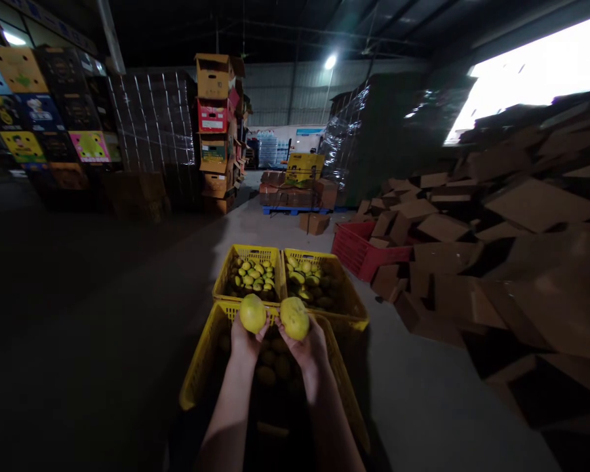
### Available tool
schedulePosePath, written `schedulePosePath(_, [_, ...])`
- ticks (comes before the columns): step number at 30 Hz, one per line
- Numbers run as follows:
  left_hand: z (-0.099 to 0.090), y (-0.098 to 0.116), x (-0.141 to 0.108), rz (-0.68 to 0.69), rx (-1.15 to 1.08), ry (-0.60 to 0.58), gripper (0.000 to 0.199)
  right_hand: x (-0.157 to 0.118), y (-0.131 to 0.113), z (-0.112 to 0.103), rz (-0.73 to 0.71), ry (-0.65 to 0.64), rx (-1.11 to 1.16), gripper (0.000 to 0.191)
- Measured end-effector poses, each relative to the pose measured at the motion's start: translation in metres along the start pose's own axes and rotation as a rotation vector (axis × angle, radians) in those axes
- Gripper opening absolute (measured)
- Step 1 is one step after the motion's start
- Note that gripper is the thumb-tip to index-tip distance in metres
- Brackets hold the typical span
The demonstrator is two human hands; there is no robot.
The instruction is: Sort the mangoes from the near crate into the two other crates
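My left hand (247, 337) is closed around a smooth yellow-green fruit (252, 313), rounded and rather like a mango. A second yellow-green fruit (295, 318), with some dark marks on its skin, rests in the grip of my right hand (309, 342). Both hands are side by side, raised over the near yellow crate (196, 367). Down in that crate more fruit (275, 364) lies in shadow. Just beyond stand two more yellow crates, the far left crate (221, 278) and the far right crate (351, 298), each with several similar fruits inside.
Flattened and open cardboard boxes (447, 262) are heaped on the right, beside a red crate (354, 249). Ahead, a blue pallet (295, 210) carries boxes. Stacked cartons (214, 118) and wrapped pallet loads (152, 131) stand further back. Grey floor (413, 393) surrounds the crates.
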State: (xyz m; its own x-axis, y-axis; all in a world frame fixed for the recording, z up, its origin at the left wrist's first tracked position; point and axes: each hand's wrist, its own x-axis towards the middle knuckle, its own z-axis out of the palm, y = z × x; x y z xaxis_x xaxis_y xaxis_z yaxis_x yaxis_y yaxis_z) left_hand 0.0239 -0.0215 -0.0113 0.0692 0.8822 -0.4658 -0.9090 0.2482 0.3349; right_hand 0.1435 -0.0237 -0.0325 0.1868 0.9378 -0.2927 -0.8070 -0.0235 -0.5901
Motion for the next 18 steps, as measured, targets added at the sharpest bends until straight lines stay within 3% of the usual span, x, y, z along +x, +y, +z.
schedulePosePath(3, [0.002,-0.001,0.0,0.01,0.014,0.006,0.02,-0.008,-0.001,0.003,-0.014,-0.044,-0.003,0.011])
schedulePosePath(9, [0.002,0.0,-0.005,0.013,-0.03,-0.026,0.023,-0.021,-0.012,0.009,0.055,-0.005,0.075,0.018])
schedulePosePath(13, [0.001,0.001,-0.002,-0.088,-0.03,0.012,0.028,-0.019,-0.014,0.007,0.125,0.037,0.119,0.017])
schedulePosePath(18, [0.002,-0.001,-0.001,-0.177,-0.017,-0.038,0.031,-0.016,-0.013,0.003,0.133,0.008,0.073,0.024])
